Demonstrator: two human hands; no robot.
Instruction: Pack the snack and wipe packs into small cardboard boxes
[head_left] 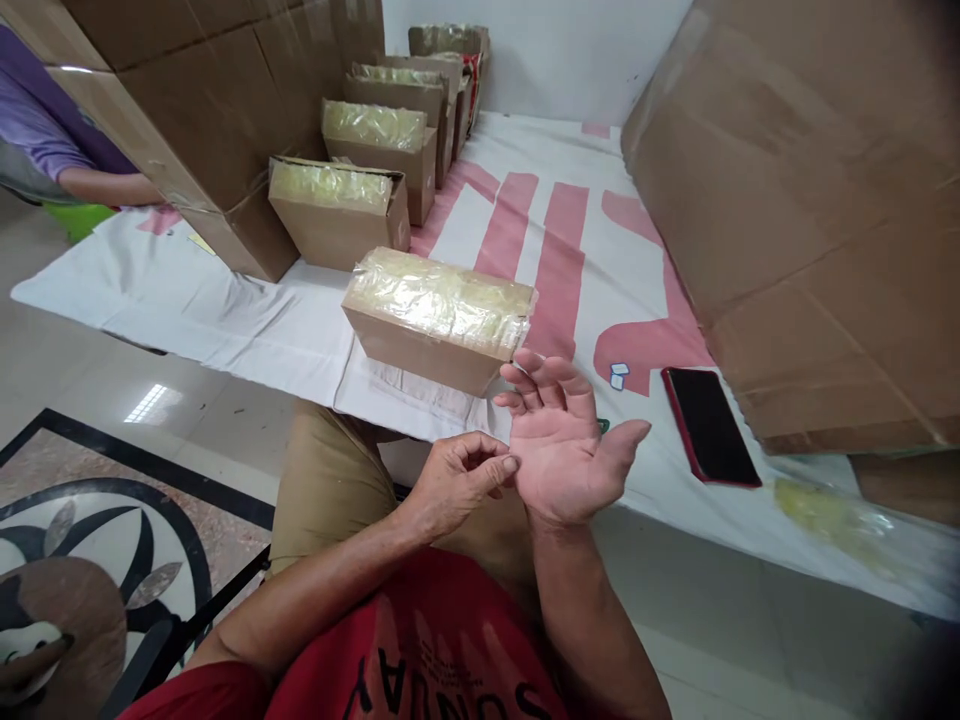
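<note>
My right hand [564, 440] is held palm up with the fingers spread and nothing in it, just in front of the table edge. My left hand [457, 482] is curled into a pinch, its thumb and fingertip pressed against the heel of the right palm; whether anything is between them I cannot make out. Just beyond both hands stands a small cardboard box [435, 318] covered with clear yellowish plastic, on the white and pink cloth [555, 240] over the table.
A row of similar plastic-topped boxes [339, 208] runs back along the left. Large cartons stand at left [202, 110] and right [817, 210]. A red-edged phone [709, 424] lies face up right of my hands. Another person's arm [105, 185] shows at far left.
</note>
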